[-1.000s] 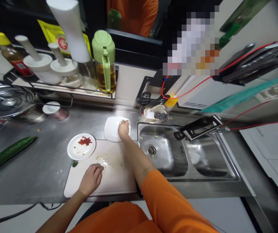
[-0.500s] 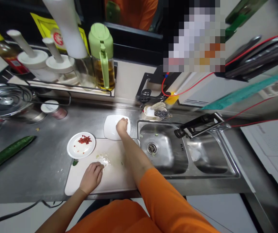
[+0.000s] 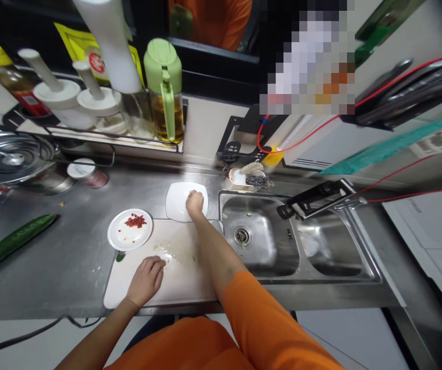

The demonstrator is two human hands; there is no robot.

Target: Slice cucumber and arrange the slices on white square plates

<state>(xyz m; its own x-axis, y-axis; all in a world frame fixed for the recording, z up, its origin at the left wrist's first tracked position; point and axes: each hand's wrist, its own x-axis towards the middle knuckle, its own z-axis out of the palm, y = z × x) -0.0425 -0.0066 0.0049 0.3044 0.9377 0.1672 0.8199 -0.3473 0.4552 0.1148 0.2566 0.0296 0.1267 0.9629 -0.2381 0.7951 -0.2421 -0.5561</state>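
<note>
My right hand (image 3: 195, 204) is closed in a fist over the right part of a white square plate (image 3: 175, 201). Whatever its fingers hold, if anything, is hidden. My left hand (image 3: 147, 278) lies on the white cutting board (image 3: 123, 288), palm down, its fingers loosely bent and holding nothing I can see. Wet, pale green bits (image 3: 167, 252) are spread on the board just beyond those fingers. A round white plate (image 3: 120, 231) with chopped red pieces (image 3: 135, 221) overlaps the board's far left corner. Close to that plate lies a small dark green piece (image 3: 120, 256).
A long cucumber (image 3: 16, 244) rests on the steel counter at left. The double sink (image 3: 259, 231) and black faucet (image 3: 301, 200) are on the right. Behind stands a rack with an oil bottle (image 3: 164, 92) and seasoning jars. A lidded pot (image 3: 13, 159) sits at far left.
The view has shifted very slightly. Both hands stay in nearly the same places, the right over the square plate and the left on the board.
</note>
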